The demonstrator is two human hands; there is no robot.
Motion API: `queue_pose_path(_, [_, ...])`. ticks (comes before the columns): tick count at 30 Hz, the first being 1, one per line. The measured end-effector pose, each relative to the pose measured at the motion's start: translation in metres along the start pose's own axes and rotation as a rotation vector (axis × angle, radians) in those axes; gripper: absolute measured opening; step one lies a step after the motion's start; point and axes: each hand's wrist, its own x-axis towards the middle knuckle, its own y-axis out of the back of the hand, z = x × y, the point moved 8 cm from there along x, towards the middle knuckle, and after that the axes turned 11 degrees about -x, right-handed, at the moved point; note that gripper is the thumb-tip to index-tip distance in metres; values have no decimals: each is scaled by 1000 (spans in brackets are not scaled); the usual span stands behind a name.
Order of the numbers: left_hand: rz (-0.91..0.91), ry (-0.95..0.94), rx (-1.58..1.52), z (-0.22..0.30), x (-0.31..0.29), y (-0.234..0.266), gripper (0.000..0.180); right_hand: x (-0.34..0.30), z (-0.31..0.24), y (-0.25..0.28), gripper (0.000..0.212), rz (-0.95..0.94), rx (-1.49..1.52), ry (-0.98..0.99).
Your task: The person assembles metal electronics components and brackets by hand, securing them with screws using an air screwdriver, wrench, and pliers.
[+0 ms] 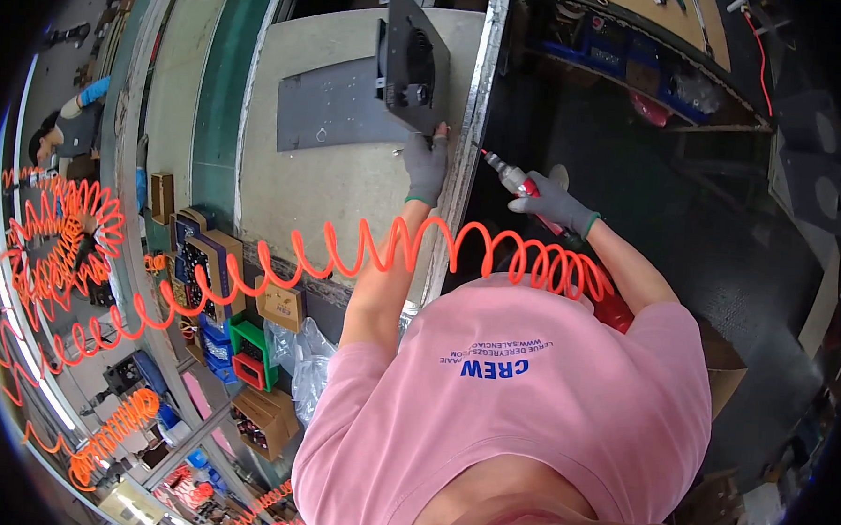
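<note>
My left hand, in a grey glove with a green cuff, grips the near edge of a dark metal panel. The panel stands on edge on the bench and carries round black parts on its face. Beneath and beside it lies a flat grey metal sheet with small holes. To the right, past the bench's metal rail, my gloved right hand is closed around a red and silver power screwdriver. Its thin tip points up and left toward the rail, apart from the panel.
An orange coiled hose stretches across my arms. Blue bins sit on a shelf at the far right. Left of the bench are cardboard boxes and a green bin. Another person is at the far left.
</note>
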Motion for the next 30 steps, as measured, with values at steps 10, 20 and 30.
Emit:
queue_pose_path(10, [70,12,166,-39,-57,86,27,40,-2,-52,60,-259,-84,91])
queue_pose_path(20, [-308,30,-13,-93,-42,79,24,65,-19,-84,54,-258,-147,136])
queue_pose_path(30, [-268,-45,181,-63,-34,55,19,57,-23,-61,60,-222,-189,59])
